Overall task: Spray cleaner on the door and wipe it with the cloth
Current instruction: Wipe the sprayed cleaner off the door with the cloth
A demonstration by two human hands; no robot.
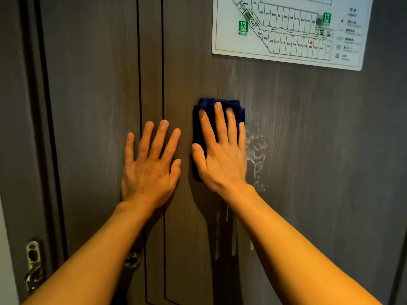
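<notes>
A dark grey wood-grain door [308,128] fills the view. My right hand [222,155] lies flat with fingers spread on a folded dark blue cloth [200,126], pressing it against the door near the middle. My left hand [149,166] rests flat on the bare door just left of the cloth, fingers apart, holding nothing. White foamy cleaner [256,157] clings to the door right of the cloth, and drips [226,216] run down below my right wrist. No spray bottle is in view.
A white evacuation floor plan [290,29] is fixed to the door at the upper right. Two thin vertical grooves [163,62] run down the door. A metal latch plate [33,256] sits on the frame at lower left, and part of a handle [133,259] shows under my left forearm.
</notes>
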